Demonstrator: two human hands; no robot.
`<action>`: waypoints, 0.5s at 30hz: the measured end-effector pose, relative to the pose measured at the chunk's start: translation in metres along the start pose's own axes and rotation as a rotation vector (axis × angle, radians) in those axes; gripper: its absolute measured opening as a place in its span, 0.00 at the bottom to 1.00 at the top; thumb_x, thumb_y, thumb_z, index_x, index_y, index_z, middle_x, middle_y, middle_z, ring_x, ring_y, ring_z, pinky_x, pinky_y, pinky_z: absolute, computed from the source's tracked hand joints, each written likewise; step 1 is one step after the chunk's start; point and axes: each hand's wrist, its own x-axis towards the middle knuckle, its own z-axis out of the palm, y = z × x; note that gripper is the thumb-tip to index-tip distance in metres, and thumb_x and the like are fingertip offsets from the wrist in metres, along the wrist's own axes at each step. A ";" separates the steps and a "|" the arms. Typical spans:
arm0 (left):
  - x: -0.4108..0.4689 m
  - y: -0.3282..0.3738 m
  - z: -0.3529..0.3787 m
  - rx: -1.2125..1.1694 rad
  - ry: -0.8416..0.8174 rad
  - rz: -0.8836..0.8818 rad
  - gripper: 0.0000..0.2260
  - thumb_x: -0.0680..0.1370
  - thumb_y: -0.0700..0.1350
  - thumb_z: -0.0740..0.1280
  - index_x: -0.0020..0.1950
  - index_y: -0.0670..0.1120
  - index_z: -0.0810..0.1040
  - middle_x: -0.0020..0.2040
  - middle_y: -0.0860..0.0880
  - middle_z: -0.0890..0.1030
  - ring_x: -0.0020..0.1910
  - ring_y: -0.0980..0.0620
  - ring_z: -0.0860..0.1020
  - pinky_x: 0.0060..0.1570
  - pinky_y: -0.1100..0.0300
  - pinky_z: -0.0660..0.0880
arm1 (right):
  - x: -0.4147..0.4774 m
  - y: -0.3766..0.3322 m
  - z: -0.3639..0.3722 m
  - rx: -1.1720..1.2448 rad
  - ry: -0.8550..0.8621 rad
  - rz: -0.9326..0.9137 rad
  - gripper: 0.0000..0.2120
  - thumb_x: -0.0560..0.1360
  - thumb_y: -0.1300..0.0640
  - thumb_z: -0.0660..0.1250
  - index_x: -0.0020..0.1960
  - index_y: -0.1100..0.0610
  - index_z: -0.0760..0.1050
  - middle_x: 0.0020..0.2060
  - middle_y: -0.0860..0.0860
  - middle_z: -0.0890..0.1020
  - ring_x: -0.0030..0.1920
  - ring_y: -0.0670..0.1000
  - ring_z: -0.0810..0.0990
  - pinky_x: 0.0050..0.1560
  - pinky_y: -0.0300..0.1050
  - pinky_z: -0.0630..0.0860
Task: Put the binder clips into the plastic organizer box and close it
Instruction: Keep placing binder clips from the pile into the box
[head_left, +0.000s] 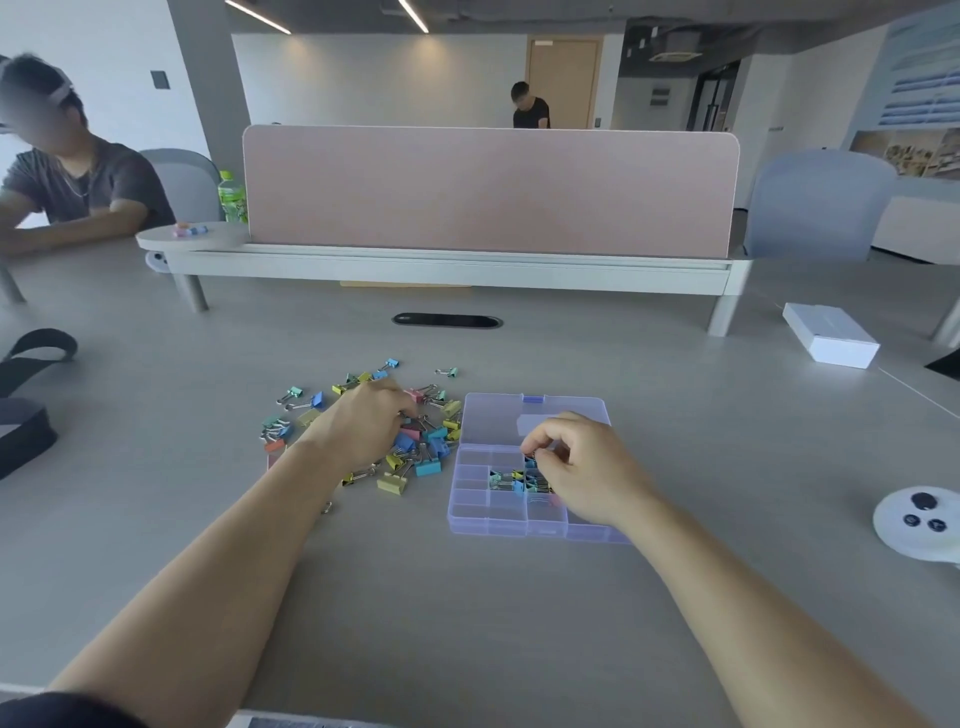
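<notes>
Dozens of coloured binder clips (422, 457) lie heaped on the grey counter (493, 623), just left of the open plastic organizer box (470, 512), whose lid (493, 418) lies flat behind it. Left hand (366, 418) rests on the heap, fingers curled down into it; grip hidden, cannot tell whether it holds a clip. Right hand (584, 467) hovers over the box's middle compartments, where a few stored clips (506, 480) sit; grip narrow, fingertips bunched, contents not discernible.

Binder clips (429, 466) lie loose on counter (467, 623), just left of organizer box (470, 512). Lid (493, 421) lies behind it; more sit in middle compartments.
</notes>
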 end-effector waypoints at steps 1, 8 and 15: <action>0.000 0.001 -0.001 0.004 0.003 -0.006 0.12 0.78 0.38 0.60 0.57 0.46 0.81 0.57 0.47 0.78 0.55 0.47 0.76 0.53 0.58 0.72 | 0.000 0.000 0.000 -0.005 0.000 -0.001 0.13 0.76 0.62 0.59 0.45 0.47 0.78 0.44 0.41 0.76 0.31 0.45 0.79 0.31 0.31 0.70; 0.003 -0.003 -0.004 -0.003 -0.026 0.020 0.10 0.77 0.38 0.63 0.48 0.45 0.84 0.52 0.47 0.78 0.51 0.47 0.78 0.49 0.58 0.73 | 0.000 0.000 0.001 -0.025 -0.002 0.000 0.14 0.76 0.61 0.59 0.44 0.45 0.77 0.45 0.41 0.77 0.35 0.47 0.79 0.36 0.36 0.73; 0.001 -0.003 -0.008 0.015 -0.027 -0.090 0.06 0.71 0.39 0.64 0.35 0.46 0.76 0.40 0.49 0.77 0.41 0.45 0.76 0.39 0.57 0.75 | 0.000 0.001 0.001 -0.019 0.002 -0.003 0.13 0.77 0.61 0.59 0.44 0.45 0.78 0.45 0.40 0.77 0.33 0.42 0.78 0.37 0.37 0.73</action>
